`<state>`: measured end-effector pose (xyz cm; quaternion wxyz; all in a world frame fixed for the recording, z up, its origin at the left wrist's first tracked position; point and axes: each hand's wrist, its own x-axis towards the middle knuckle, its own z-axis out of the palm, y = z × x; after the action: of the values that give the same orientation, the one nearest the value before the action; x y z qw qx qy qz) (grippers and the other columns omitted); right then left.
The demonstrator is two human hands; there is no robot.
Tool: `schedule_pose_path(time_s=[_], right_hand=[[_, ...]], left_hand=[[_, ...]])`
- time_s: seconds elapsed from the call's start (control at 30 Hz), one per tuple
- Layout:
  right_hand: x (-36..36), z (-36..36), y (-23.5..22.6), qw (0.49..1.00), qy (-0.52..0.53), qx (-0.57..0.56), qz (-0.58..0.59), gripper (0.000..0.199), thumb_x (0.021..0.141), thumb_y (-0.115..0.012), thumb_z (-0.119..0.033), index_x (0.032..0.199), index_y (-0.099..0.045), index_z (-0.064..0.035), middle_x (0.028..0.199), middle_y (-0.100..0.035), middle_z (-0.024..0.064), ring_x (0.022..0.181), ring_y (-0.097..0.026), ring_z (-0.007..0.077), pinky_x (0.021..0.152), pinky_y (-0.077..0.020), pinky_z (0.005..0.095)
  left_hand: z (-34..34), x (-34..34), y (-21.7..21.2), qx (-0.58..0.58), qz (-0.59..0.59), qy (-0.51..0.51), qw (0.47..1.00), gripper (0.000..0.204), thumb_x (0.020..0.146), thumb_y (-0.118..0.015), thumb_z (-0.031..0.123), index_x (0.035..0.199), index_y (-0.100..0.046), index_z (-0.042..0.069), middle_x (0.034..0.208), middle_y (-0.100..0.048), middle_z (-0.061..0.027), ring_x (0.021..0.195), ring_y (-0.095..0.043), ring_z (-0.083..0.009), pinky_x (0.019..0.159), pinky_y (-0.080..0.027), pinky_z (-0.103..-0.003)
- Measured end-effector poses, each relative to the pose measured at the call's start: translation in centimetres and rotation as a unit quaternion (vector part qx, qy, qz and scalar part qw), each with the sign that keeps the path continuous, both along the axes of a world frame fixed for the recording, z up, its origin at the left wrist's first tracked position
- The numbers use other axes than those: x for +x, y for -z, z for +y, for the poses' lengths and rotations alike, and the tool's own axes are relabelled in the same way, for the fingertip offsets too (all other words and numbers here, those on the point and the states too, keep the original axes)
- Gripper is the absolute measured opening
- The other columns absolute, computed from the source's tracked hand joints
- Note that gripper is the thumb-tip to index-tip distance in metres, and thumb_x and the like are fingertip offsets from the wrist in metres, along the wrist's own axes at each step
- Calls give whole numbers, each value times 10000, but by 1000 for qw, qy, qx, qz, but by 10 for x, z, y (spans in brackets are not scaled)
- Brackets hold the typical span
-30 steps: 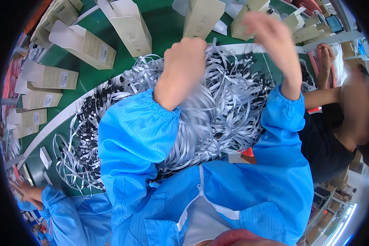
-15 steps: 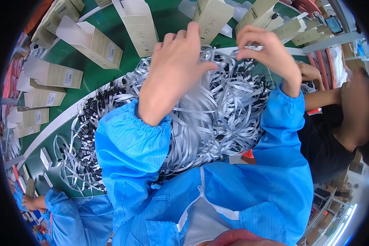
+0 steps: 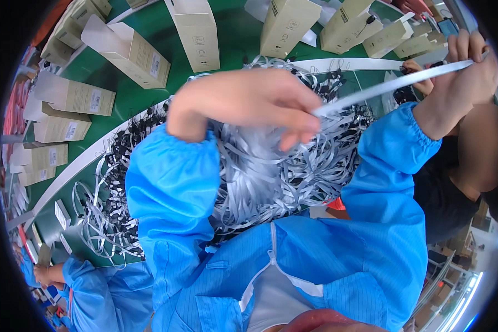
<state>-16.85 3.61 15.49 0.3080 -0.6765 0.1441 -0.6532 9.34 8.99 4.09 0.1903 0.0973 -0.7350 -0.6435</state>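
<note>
The strap (image 3: 395,83) is silvery — narrow, nearly straight.

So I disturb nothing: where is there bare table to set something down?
Bare green table shows between the left boxes and white strip, and between the two boxes beyond the left hand. Crowded: the strap pile beneath it.

Green tabletop (image 3: 240,39) free between boxes (image 3: 200,41), strap (image 3: 393,87) crossing right
</note>
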Motion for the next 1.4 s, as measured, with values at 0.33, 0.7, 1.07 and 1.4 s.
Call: schedule_pose_path(time_s=[0.33, 0.7, 1.07, 1.4], right_hand=[[81, 45, 98, 853, -203, 211, 432, 534, 1051, -434, -495, 1223, -627, -28, 1014, -654, 50, 904, -595, 130, 767, -468, 276], [120, 29, 20, 913, -19, 343, -218, 404, 1081, -442, -341, 987, -658, -13, 945, -654, 96, 814, -607, 180, 719, -475, 282], [44, -46, 29, 743, -507, 411, 150, 282, 1050, -526, -273, 936, -631, -38, 868, -636, 60, 703, -565, 79, 591, -416, 184], [78, 28, 51, 877, -289, 329, 198, 350, 1092, -448, -327, 832, -411, -96, 812, -409, -10, 704, -386, 63, 593, -308, 249]], left_hand=[[38, -12, -39, -79, 341, -477, 806, 306, 1032, -589, 199, 1240, -559, -24, 1043, -715, -164, 1002, -708, -209, 845, -585, -291], [2, 1, 0, 4, 149, -496, 855, 334, 1045, -555, 276, 1131, -695, -15, 1004, -744, -118, 928, -723, -183, 819, -580, -285], [-4, -28, 26, 48, -87, -420, 902, 328, 984, -636, 256, 1010, -668, -70, 907, -732, -202, 803, -735, -247, 712, -575, -324], [11, -62, 28, -261, 239, -564, 746, 736, 840, -829, 346, 1341, -443, -28, 794, -634, -49, 751, -643, -281, 728, -517, -445]])
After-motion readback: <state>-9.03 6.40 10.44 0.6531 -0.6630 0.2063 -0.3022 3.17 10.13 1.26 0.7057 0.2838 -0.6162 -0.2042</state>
